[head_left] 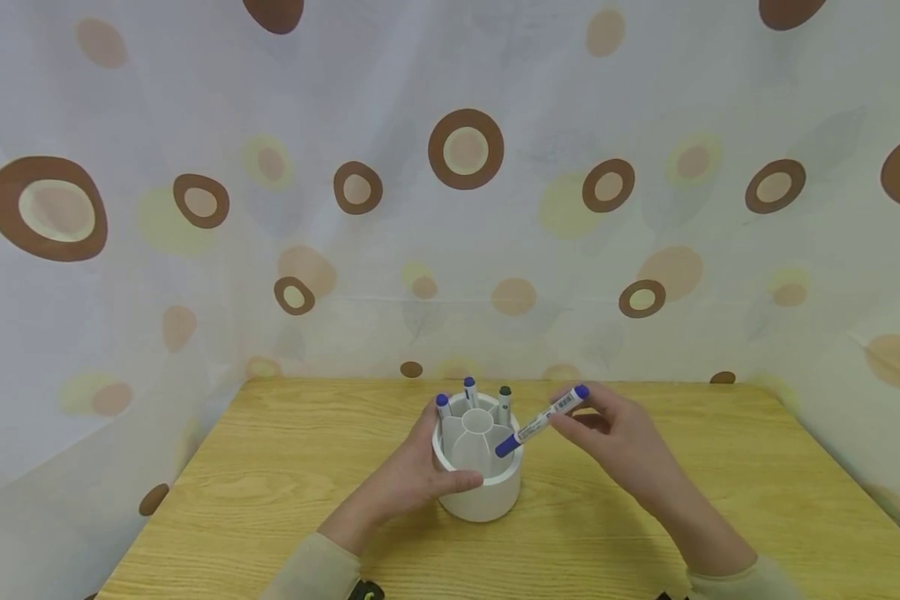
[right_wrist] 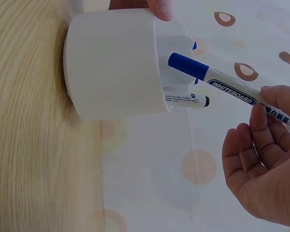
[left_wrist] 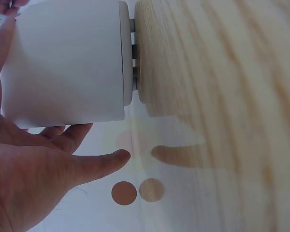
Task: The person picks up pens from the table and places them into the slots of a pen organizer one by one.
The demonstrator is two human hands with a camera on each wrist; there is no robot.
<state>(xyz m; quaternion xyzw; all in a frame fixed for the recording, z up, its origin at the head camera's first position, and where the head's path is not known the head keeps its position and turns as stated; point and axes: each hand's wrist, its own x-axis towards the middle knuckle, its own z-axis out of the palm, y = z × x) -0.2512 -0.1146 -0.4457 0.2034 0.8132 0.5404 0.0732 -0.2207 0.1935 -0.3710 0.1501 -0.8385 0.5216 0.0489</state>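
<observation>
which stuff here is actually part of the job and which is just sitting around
In use:
- white pen holder, steadied by left hand
- blue whiteboard marker, pinched by right hand, cap end over the holder
- three markers already standing in the holder

Just there:
- wooden table
- spotted curtain behind

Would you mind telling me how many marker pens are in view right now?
4. Three stand in the white holder: a blue-capped marker at left, another at the back, a dark-capped marker beside it. The right hand pinches the fourth marker over the rim. None seems hidden.
</observation>
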